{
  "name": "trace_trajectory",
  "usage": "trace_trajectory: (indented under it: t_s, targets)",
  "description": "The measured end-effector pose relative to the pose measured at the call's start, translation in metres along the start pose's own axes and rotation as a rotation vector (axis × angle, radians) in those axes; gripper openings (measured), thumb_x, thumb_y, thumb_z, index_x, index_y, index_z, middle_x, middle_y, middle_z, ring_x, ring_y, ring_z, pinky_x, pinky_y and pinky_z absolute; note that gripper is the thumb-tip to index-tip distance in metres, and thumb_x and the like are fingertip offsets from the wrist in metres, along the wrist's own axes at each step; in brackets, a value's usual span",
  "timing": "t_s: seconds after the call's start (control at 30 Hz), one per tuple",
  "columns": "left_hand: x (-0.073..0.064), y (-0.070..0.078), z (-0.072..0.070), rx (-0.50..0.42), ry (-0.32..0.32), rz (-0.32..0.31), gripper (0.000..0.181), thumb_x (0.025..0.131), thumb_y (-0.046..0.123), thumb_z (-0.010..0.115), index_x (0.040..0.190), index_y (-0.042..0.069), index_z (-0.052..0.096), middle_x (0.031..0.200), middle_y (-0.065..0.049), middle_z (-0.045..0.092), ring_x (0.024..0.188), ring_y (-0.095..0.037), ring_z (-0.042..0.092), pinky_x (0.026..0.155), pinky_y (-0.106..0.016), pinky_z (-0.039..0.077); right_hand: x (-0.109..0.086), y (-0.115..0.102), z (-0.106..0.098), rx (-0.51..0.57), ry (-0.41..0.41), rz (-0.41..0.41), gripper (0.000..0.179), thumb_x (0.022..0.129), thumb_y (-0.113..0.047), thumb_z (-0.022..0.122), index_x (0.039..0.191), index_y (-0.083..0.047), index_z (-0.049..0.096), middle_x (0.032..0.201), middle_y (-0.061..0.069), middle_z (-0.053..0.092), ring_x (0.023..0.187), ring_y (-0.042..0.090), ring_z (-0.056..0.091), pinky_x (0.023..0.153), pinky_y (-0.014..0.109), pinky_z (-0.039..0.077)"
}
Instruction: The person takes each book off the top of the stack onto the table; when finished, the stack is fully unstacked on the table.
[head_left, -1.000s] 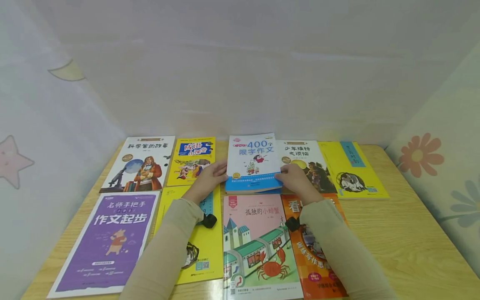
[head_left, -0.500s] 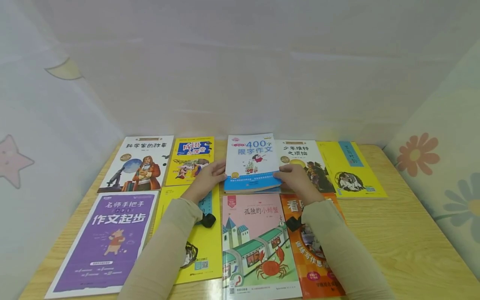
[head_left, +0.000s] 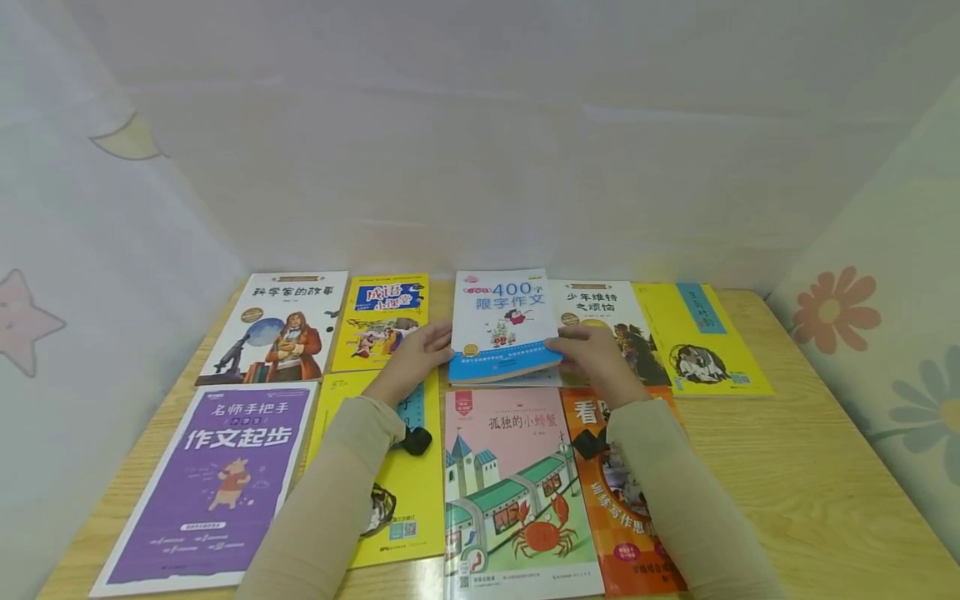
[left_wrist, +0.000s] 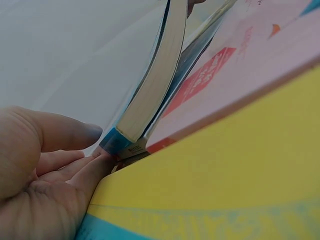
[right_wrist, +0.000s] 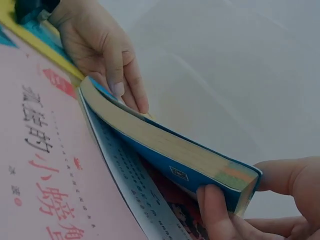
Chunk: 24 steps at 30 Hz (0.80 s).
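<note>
A thick white and blue paperback book (head_left: pixel 506 312) lies in the middle of the back row, its right side raised in the right wrist view. My right hand (head_left: pixel 596 358) pinches its near right corner, thumb on one face and fingers on the other. At the spine, my left hand (head_left: pixel 416 358) has its extended fingers against the lower left edge; the thumb (left_wrist: pixel 75 132) points at the spine. Under the raised paperback lies another book (right_wrist: pixel 132 182) with a printed, partly hidden cover. A pink crab-and-train book (head_left: pixel 517 492) lies directly in front.
Several flat books surround the hands: the purple book (head_left: pixel 213 483), the white scientist book (head_left: pixel 281 325), yellow books (head_left: pixel 701 337) and an orange book (head_left: pixel 626 500) under the right forearm. A pale curtain (head_left: pixel 480 167) closes off the back of the wooden table (head_left: pixel 795 475).
My right hand has shifted slightly left, its thumb farther onto the paperback's cover. The paperback's near right corner has moved slightly, showing a strip of the book beneath. My left hand stays nearly still.
</note>
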<state>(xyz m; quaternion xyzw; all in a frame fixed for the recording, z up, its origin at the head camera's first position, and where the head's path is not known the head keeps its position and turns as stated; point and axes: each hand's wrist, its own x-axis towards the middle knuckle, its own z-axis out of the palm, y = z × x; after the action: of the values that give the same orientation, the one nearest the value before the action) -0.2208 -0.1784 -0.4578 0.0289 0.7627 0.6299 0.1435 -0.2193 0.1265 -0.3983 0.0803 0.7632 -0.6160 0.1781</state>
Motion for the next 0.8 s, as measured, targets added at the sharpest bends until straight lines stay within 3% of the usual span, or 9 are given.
trace_trajectory:
  t_s: [0.17, 0.37, 0.53, 0.8]
  targets:
    - [0.001, 0.000, 0.000, -0.003, -0.002, 0.005, 0.061, 0.103, 0.016, 0.061, 0.158, 0.020, 0.036, 0.156, 0.002, 0.046, 0.143, -0.014, 0.043, 0.116, -0.037, 0.038, 0.004, 0.001, -0.003, 0.144, -0.144, 0.047, 0.045, 0.101, -0.013, 0.063, 0.141, 0.005, 0.053, 0.134, 0.022, 0.061, 0.106, 0.024, 0.069, 0.095, 0.038, 0.056]
    - [-0.001, 0.001, 0.001, -0.003, 0.002, 0.006, 0.059, 0.103, 0.018, 0.060, 0.158, 0.021, 0.037, 0.155, 0.003, 0.048, 0.142, -0.014, 0.043, 0.115, -0.037, 0.038, 0.007, 0.002, -0.005, 0.187, -0.161, 0.007, 0.060, 0.102, -0.009, 0.060, 0.154, 0.008, 0.032, 0.140, 0.027, 0.054, 0.101, 0.022, 0.071, 0.089, 0.040, 0.059]
    - [-0.003, 0.002, 0.002, -0.008, -0.003, -0.009, 0.058, 0.104, 0.024, 0.060, 0.158, 0.023, 0.038, 0.155, 0.005, 0.048, 0.144, -0.014, 0.042, 0.116, -0.038, 0.037, 0.004, 0.008, -0.018, 0.203, -0.205, -0.071, 0.057, 0.105, -0.012, 0.056, 0.154, 0.006, 0.033, 0.143, 0.025, 0.053, 0.105, 0.019, 0.070, 0.092, 0.038, 0.058]
    - [-0.002, 0.003, 0.003, 0.018, -0.012, -0.007, 0.060, 0.104, 0.020, 0.058, 0.159, 0.021, 0.034, 0.157, 0.003, 0.044, 0.146, -0.016, 0.039, 0.118, -0.040, 0.035, -0.026, 0.010, -0.067, 0.094, -0.246, -0.254, 0.054, 0.106, -0.023, 0.056, 0.153, 0.001, 0.041, 0.133, 0.003, 0.063, 0.107, 0.015, 0.069, 0.092, 0.031, 0.057]
